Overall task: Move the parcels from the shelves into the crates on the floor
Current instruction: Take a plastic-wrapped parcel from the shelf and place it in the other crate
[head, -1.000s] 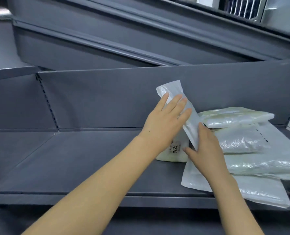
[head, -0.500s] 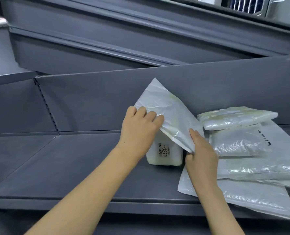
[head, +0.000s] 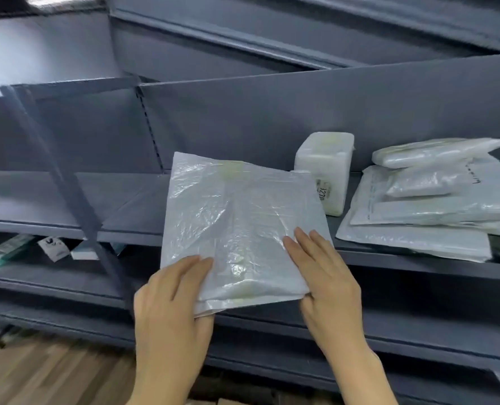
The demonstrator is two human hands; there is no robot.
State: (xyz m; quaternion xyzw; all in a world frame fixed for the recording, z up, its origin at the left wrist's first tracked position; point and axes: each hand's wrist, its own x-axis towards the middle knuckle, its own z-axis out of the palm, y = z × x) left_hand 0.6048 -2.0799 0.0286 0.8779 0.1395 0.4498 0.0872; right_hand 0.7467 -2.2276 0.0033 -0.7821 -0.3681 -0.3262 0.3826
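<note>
- The grey shelf (head: 131,197) runs across the view, with more shelves above and below it and a strip of wooden floor (head: 38,375) at lower left; no crate is in view.
- A stack of flat parcels (head: 436,211) lies on the shelf at right, and a small blocky parcel (head: 325,171) stands upright just left of it.
- The held parcel (head: 243,226), a flat white plastic mailer, is off the shelf and in the air in front of its edge.
- The left hand (head: 170,305) grips its near left corner, fingers on top; the right hand (head: 327,276) holds the near right edge, fingers laid flat across the top.
- Judged step: carrying this parcel away from the shelf. Next it calls for turning down toward the floor, finding a crate, and lowering the limp mailer in without it folding.
</note>
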